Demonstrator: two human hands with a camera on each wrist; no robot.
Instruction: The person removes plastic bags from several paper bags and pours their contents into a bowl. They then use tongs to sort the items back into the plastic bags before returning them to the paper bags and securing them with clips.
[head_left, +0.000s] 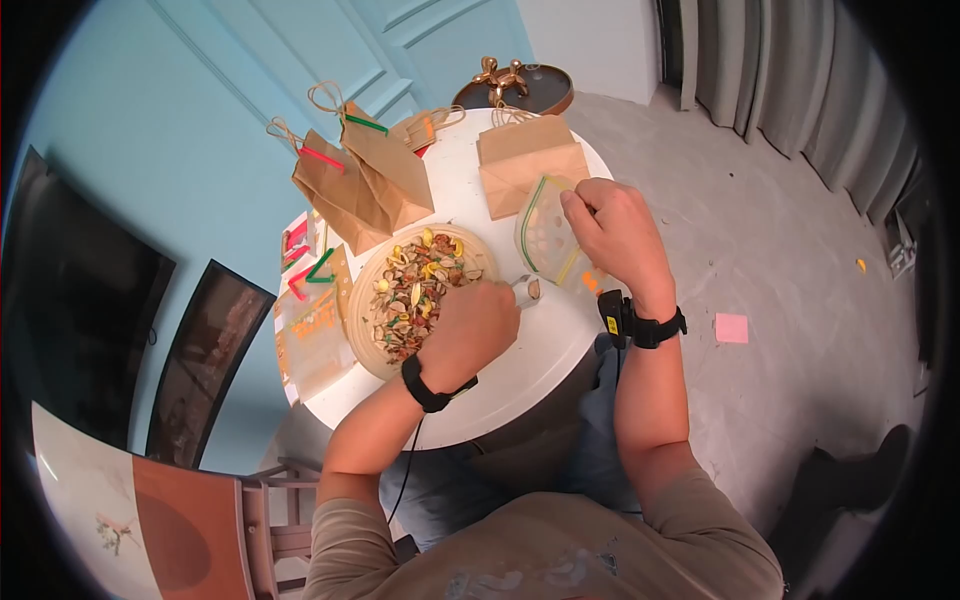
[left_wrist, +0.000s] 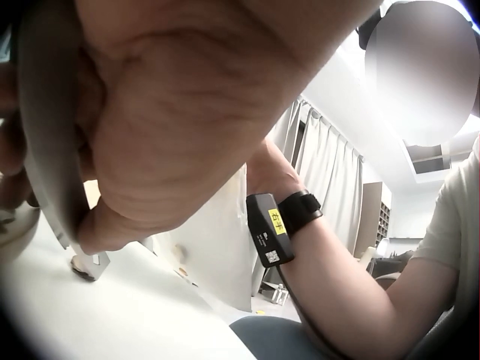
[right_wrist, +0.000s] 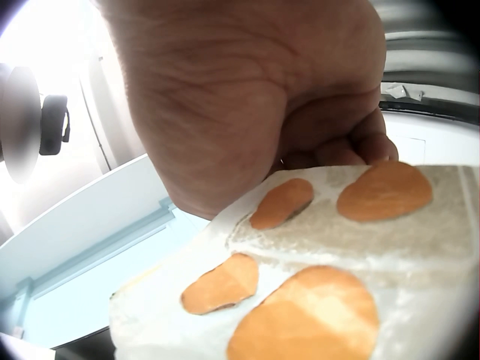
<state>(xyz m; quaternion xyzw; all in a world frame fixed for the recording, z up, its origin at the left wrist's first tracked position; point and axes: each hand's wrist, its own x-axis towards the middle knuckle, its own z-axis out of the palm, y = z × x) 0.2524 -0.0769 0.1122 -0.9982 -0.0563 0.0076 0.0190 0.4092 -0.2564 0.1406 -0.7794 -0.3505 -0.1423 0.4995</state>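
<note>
My left hand [head_left: 470,325] grips metal tongs [left_wrist: 52,142], reaching across the right edge of a round wooden plate [head_left: 358,335]. The plate is heaped with small brown, cream, yellow and green pieces [head_left: 400,300]. At the tips of the tongs, a small brown-rimmed piece [head_left: 533,290] shows close over the white table [head_left: 500,385]. My right hand [head_left: 625,235] pinches the top of a see-through pouch [head_left: 545,235] with a green strip along its edge. Orange patches mark the pouch [right_wrist: 304,319] in the right wrist view.
Two brown paper bags [head_left: 385,170] with twisted handles stand behind the plate, and another paper bag [head_left: 530,160] stands back right. Flat clear packets [head_left: 315,340] with coloured strips lie at the left. A pink paper square [head_left: 731,328] is on the floor.
</note>
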